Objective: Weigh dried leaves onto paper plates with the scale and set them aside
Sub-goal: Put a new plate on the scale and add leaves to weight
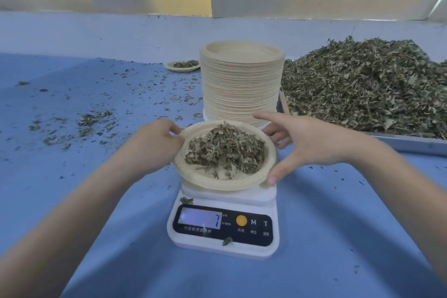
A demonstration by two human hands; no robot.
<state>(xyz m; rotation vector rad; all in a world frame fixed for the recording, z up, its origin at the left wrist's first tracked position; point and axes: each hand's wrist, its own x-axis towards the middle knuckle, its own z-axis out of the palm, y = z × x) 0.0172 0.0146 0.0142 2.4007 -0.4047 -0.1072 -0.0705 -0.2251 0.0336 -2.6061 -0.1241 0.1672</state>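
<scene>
A paper plate (193, 176) heaped with dried leaves (225, 150) sits on the white digital scale (222, 247), whose display reads 7. My left hand (157, 143) pinches the plate's left rim. My right hand (307, 143) reaches around the plate's right side, thumb on the front right rim and fingers spread behind it. A tall stack of empty paper plates (242, 84) stands just behind the scale. A big heap of dried leaves (362, 87) lies at the right.
The heap rests on a metal tray (411, 144) at the right. A filled plate (182, 66) sits far back, left of the stack. Loose leaf bits (96, 116) litter the blue table (338, 225) on the left. A wall runs along the back.
</scene>
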